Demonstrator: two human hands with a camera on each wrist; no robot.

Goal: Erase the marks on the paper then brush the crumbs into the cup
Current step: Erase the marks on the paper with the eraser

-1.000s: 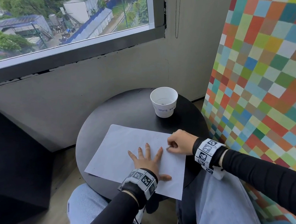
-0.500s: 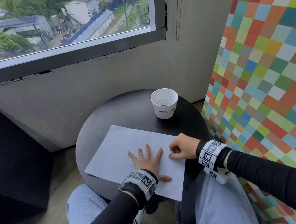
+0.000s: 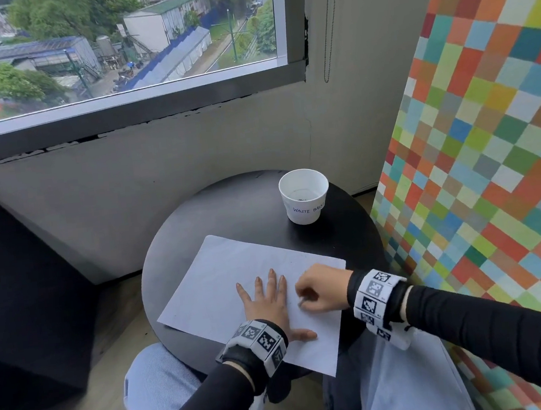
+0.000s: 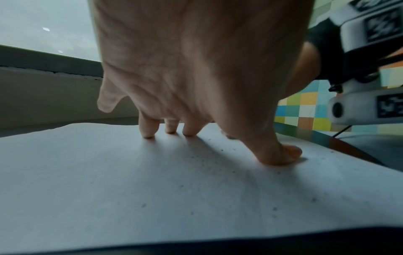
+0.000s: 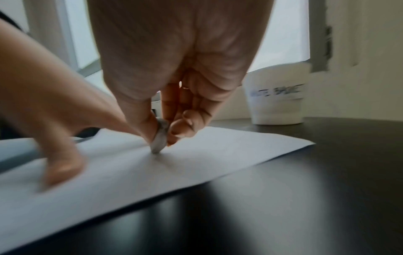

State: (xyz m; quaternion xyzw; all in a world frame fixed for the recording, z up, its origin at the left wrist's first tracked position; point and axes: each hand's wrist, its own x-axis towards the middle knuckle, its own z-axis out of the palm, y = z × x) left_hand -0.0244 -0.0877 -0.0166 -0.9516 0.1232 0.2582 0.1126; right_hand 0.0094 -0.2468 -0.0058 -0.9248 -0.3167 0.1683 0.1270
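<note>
A white sheet of paper (image 3: 237, 281) lies on the round black table (image 3: 245, 204). My left hand (image 3: 267, 302) presses flat on the paper with fingers spread (image 4: 148, 131). Just right of it, my right hand (image 3: 318, 291) pinches a small grey eraser (image 5: 160, 138) between thumb and fingertips, its tip touching the paper (image 5: 196, 155). Dark eraser crumbs (image 4: 207, 165) are scattered over the sheet around my left hand. A white cup (image 3: 304, 196) marked "WASTE BASKET" stands at the table's far right, with dark specks inside; the cup (image 5: 277, 98) also shows blurred in the right wrist view.
A colourful checkered panel (image 3: 490, 148) stands close along the table's right side. A dark block (image 3: 13, 282) sits on the floor at the left. A wall and window (image 3: 113, 54) are behind the table. My knees in jeans (image 3: 161, 383) are under the near edge.
My right hand with the eraser has slid down the paper toward me and closer to my left hand. The left hand has stayed pressed flat in place.
</note>
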